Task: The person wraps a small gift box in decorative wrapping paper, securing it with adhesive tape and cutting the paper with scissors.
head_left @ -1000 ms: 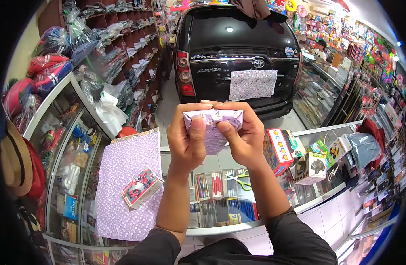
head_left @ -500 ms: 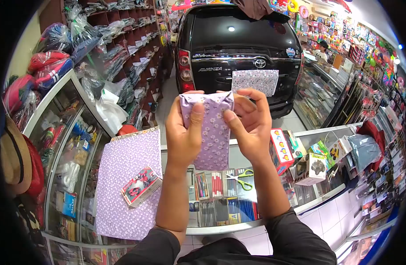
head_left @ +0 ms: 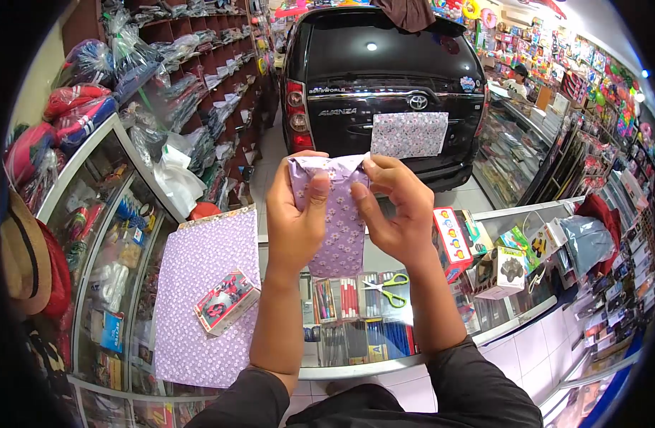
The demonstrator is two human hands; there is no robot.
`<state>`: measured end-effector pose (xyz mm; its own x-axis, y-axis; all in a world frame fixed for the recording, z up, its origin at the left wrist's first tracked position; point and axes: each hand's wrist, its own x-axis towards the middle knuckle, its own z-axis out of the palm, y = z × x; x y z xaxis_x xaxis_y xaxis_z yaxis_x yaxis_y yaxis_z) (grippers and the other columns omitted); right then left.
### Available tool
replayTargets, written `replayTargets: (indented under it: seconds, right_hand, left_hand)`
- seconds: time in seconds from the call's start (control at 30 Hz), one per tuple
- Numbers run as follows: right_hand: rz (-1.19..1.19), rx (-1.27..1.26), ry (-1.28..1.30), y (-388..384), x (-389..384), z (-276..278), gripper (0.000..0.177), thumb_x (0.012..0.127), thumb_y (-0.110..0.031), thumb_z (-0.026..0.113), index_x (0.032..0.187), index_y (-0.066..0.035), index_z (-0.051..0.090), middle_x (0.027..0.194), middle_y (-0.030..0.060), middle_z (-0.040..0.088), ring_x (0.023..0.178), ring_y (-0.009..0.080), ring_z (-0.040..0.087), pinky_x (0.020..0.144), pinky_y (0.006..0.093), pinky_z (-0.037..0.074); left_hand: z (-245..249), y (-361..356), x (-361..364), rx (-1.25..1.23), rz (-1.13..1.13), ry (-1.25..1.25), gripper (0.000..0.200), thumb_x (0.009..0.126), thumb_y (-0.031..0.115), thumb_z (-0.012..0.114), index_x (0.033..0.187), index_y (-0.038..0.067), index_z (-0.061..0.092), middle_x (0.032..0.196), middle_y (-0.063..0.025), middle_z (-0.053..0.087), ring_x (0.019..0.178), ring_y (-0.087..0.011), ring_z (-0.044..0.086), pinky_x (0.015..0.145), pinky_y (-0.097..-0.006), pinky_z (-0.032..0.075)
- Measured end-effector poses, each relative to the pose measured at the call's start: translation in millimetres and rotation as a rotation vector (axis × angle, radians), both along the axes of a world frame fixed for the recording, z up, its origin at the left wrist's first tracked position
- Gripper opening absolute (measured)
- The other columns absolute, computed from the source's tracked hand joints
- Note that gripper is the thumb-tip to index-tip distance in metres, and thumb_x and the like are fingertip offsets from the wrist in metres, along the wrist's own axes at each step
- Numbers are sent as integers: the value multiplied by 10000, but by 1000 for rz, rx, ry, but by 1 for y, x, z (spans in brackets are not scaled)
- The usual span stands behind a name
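Observation:
A purple flowered paper packet (head_left: 339, 228) hangs upright in front of me, above the glass counter. My left hand (head_left: 297, 214) is closed on its left edge, with the thumb flat across the front near the top. At the upper right corner, my right hand (head_left: 398, 207) pinches the packet between thumb and fingers. The packet's top edge is folded and creased, its pale inner side showing. Scissors with green handles (head_left: 391, 290) lie on the counter below. To the left, a small picture box (head_left: 227, 302) rests on a sheet of matching flowered paper (head_left: 192, 278).
Several boxes (head_left: 502, 271) stand on the counter at right. Pens and markers show under the glass (head_left: 359, 310). A black car (head_left: 384, 64) is parked beyond the counter. Glass cabinets (head_left: 103, 235) and bagged goods (head_left: 85, 96) fill the left. A person (head_left: 518, 82) is at the back right.
My right fingers have come down onto the packet's upper right corner, and the right thumb has shifted slightly left. The left hand keeps its hold.

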<state>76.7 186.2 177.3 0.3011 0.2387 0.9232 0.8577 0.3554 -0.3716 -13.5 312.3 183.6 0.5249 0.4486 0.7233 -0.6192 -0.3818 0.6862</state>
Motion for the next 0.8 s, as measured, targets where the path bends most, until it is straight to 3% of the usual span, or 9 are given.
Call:
replayTargets:
  seconds: [0.13,0.2,0.27,0.33,0.4,0.43,0.53,0.7,0.8]
  right_hand:
    - [-75,33,-46,-7,5,4,246,815,5,744,1046,28,662,953,130,700,809,151,696,708,263,568]
    - [9,95,86,-10,-3,10,277,803,-28,769,1061,8,674,864,93,707,745,123,688,676,253,564]
    - [-87,-96,230,-24,-10,21,259,808,-78,785,1038,-1,697,800,71,706,702,92,671,630,230,547]
    - [-145,-120,169,-24,-2,17,172,826,-103,776,958,-3,727,731,46,695,659,68,650,582,199,509]
    - [-55,-52,285,-25,2,15,113,858,-105,750,852,7,736,675,24,672,608,36,597,518,178,435]
    - [-67,-91,376,-29,1,15,143,880,-108,734,808,15,733,648,7,656,567,12,533,480,181,370]
    - [-77,-137,420,-31,1,16,171,892,-123,730,802,22,730,632,-3,644,552,-1,482,465,187,334]
    - [-96,-249,327,-39,-6,27,111,793,-88,789,819,4,732,693,62,697,604,68,627,509,196,436]
    - [-103,-248,288,-41,7,16,114,793,-73,783,824,20,725,687,68,693,599,69,624,512,209,445]
  left_hand:
    - [-8,5,5,-15,-75,1,564,883,535,668,1087,15,590,916,-3,604,832,-54,526,728,-220,446]
    - [-8,5,5,-35,-128,12,623,848,584,681,1084,14,589,917,-5,606,836,-56,530,733,-222,451]
    - [-6,2,6,43,-149,57,699,789,640,702,1079,15,591,915,-7,613,841,-55,535,740,-231,461]
    - [-5,2,7,68,-136,46,661,791,607,724,1065,19,595,894,-3,621,835,-51,541,736,-233,470]
    - [-5,4,4,40,-210,198,617,801,567,735,1050,20,596,875,6,623,821,-51,545,719,-232,472]
    - [-7,4,6,38,-223,202,521,846,487,741,1032,20,604,845,10,627,791,-51,547,698,-234,474]
    - [0,-4,4,-32,-216,256,420,890,409,731,997,18,620,823,5,631,764,-49,546,675,-236,470]
    - [-2,-5,5,-79,-237,320,330,914,333,719,953,16,635,808,0,634,749,-44,544,657,-234,462]
    - [-2,-3,4,-25,-246,388,266,917,271,711,953,18,636,811,1,633,751,-40,542,658,-235,460]
